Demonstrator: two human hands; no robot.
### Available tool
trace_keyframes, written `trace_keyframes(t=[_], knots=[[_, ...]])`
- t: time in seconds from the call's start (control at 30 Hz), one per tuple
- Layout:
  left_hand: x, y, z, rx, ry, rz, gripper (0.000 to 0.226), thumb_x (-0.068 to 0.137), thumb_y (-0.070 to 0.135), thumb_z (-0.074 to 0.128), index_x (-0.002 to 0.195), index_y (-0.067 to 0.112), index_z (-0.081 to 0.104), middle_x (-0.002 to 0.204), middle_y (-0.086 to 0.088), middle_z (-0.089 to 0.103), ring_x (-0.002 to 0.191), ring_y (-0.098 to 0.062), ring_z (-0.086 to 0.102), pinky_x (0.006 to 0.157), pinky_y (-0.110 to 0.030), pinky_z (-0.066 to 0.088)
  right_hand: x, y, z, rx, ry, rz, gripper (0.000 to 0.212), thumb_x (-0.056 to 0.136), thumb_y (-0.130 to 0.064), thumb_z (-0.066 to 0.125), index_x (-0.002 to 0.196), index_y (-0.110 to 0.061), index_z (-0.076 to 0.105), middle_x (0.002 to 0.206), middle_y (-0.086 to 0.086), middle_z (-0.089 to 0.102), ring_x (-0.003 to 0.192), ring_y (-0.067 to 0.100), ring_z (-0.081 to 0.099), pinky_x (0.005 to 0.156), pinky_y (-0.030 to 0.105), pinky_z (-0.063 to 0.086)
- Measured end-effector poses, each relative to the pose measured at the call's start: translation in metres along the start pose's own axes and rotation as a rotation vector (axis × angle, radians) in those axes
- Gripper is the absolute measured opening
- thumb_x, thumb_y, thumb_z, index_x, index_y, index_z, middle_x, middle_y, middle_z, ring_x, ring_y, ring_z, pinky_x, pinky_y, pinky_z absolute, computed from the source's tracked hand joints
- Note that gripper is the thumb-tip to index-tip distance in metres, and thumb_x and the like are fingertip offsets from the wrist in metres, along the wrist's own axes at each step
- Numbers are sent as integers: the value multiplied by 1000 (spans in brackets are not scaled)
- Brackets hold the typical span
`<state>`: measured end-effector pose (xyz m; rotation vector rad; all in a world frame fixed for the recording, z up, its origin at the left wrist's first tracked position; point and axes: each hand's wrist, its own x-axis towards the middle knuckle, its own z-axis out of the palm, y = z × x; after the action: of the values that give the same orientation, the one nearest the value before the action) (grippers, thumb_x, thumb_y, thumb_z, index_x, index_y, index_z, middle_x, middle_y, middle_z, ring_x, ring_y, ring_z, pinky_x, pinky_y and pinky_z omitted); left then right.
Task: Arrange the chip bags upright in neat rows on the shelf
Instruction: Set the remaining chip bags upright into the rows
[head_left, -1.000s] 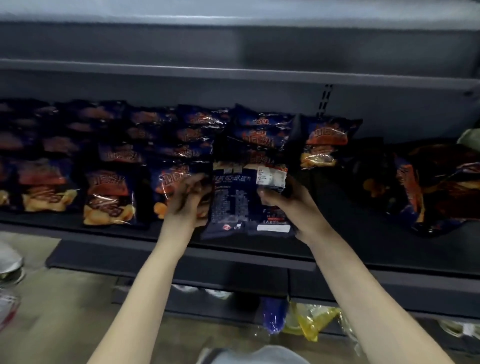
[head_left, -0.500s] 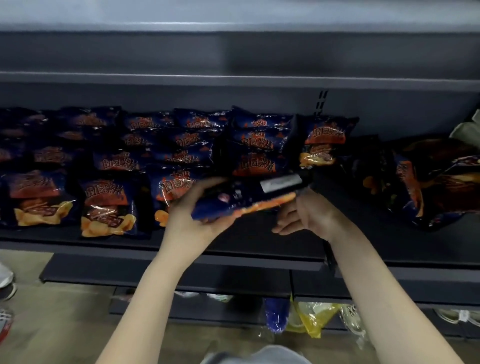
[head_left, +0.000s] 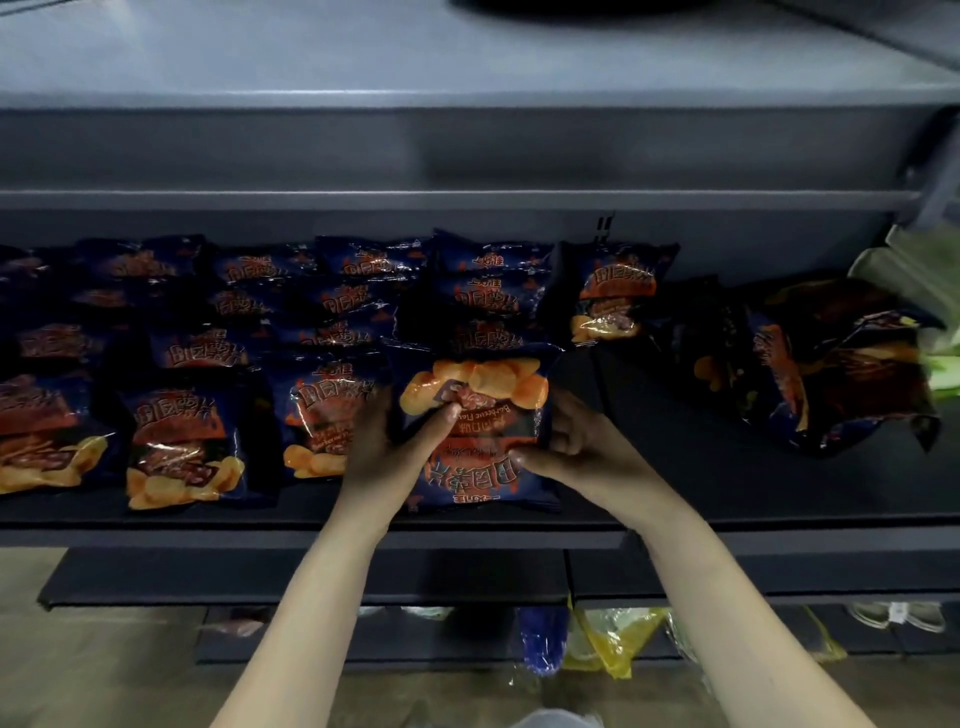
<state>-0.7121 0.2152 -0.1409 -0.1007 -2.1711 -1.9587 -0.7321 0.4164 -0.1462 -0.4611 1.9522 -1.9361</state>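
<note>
A dark blue chip bag (head_left: 480, 415) with orange print is held front side up and upside down at the front of the dark shelf (head_left: 727, 493). My left hand (head_left: 387, 452) grips its left edge, thumb over the front. My right hand (head_left: 571, 447) grips its right edge. Rows of matching chip bags (head_left: 182, 441) stand leaning back across the left and middle of the shelf. One bag (head_left: 610, 296) stands alone at the back, right of the rows.
A loose pile of dark chip bags (head_left: 841, 369) lies at the right of the shelf, with pale green packets (head_left: 930, 291) beyond it. Bare shelf lies between my hands and that pile. Blue and yellow bags (head_left: 587, 639) sit on the lower level.
The bag has been flipped from its back label side, through edge-on, to its printed front facing up. Both hands now hold its sides lower, near the shelf front.
</note>
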Motion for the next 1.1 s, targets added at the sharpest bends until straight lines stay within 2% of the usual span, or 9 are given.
trace_keyframes(t=[0.17, 0.37, 0.53, 0.67, 0.73, 0.83, 0.97, 1.03, 1.1], knots=[[-3, -2, -2, -10, -52, -77, 32, 78, 45, 66, 105, 34, 53, 96, 22, 64, 90, 9, 59, 76, -6, 43, -3, 6, 2, 53, 186, -29, 49, 78, 5, 69, 120, -16, 53, 109, 3, 68, 108, 25, 62, 92, 34, 52], [-13, -4, -4, -322, -49, -251, 66, 61, 59, 75, 115, 34, 47, 104, 5, 70, 96, -16, 68, 72, -25, 55, -1, 1, 17, 708, 365, -124, 51, 73, -1, 62, 122, -7, 49, 111, 9, 65, 101, 24, 65, 76, 34, 56], [-25, -6, 27, -242, 77, -177, 45, 64, 38, 83, 100, 32, 57, 94, 24, 70, 93, 4, 63, 71, -8, 47, -4, 15, 51, 689, 271, -81, 44, 74, -1, 66, 116, -7, 54, 107, 10, 68, 98, 24, 67, 76, 33, 55], [-2, 7, 5, -90, 158, -199, 17, 74, 28, 73, 88, 29, 63, 82, 14, 71, 80, -5, 67, 68, -16, 49, -3, 11, 42, 743, 340, -19, 45, 67, -13, 73, 107, -17, 53, 94, 0, 70, 90, 17, 66, 81, 32, 54], [16, 21, -22, 90, 8, -217, 12, 77, 24, 72, 84, 29, 63, 72, 17, 70, 69, 0, 65, 59, -12, 47, 0, 6, 23, 664, 462, -11, 51, 66, -22, 69, 113, -23, 51, 101, -1, 66, 93, 15, 65, 81, 31, 52], [41, 46, -51, 336, -440, -261, 24, 73, 24, 75, 91, 33, 62, 83, 21, 70, 79, 6, 65, 68, -12, 48, 0, -8, -5, 377, 460, -88, 53, 73, -26, 64, 124, -23, 47, 112, -3, 62, 105, 15, 60, 85, 29, 48], [60, 57, -38, 594, -763, -320, 26, 77, 22, 75, 95, 32, 59, 96, 17, 67, 82, 4, 64, 64, -4, 45, 2, -21, -14, -109, 19, 4, 46, 75, -46, 70, 119, -46, 54, 117, -18, 64, 112, -2, 57, 86, 15, 46], [64, 58, -23, 768, -820, -328, 41, 77, 27, 74, 113, 25, 55, 122, 6, 59, 101, -6, 59, 76, -6, 44, 5, -19, -3, -287, -152, 90, 40, 77, -40, 72, 112, -48, 55, 110, -25, 65, 107, -9, 57, 81, 7, 45], [68, 53, -14, 893, -834, -289, 74, 77, 31, 74, 140, 16, 37, 144, 1, 41, 125, -14, 44, 97, -16, 36, 9, -7, 4, -325, -136, 98, 46, 79, -26, 75, 118, -37, 53, 112, -18, 66, 105, -7, 58, 82, 8, 45]])
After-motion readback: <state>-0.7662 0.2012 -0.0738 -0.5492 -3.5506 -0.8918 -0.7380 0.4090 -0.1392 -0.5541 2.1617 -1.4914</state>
